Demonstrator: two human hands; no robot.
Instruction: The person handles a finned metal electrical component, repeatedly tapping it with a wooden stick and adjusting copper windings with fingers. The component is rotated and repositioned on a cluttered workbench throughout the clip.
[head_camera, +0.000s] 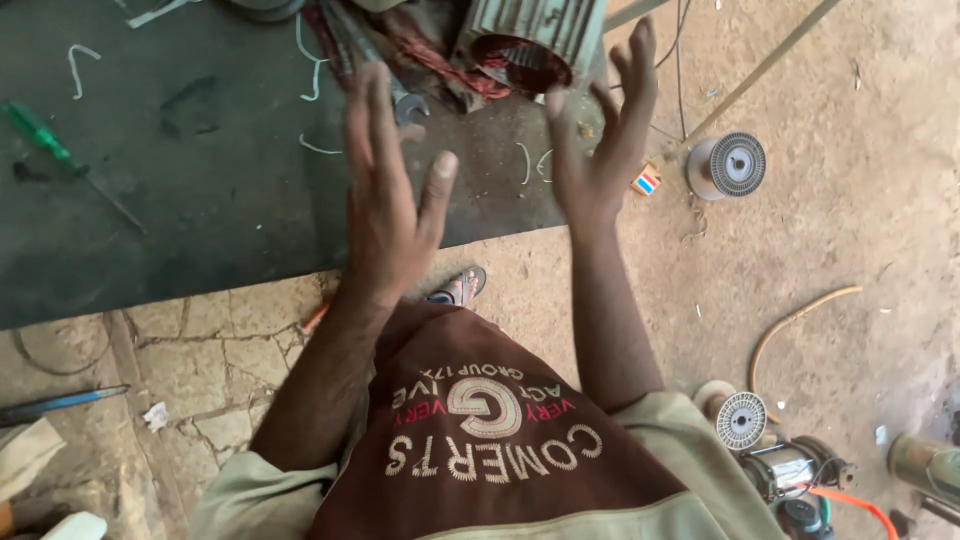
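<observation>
Dark green mat (200, 200): spread over cracked paving, largest item.
Electric motor housing (535, 40): ribbed, grey, lying at the mat's far edge, copper windings showing in its open end; nearest thing to both hands.
Left hand (390, 190): fingers spread, empty, raised above the mat.
Right hand (600, 130): fingers spread, empty, just beside the housing, partly covering it.
Wire spool (728, 165): on sandy ground right of the mat.
Green-handled screwdriver (60, 155): on the mat, well left.
Spanner (405, 100): partly hidden behind the left hand.
Small box (647, 181): near the spool.
</observation>
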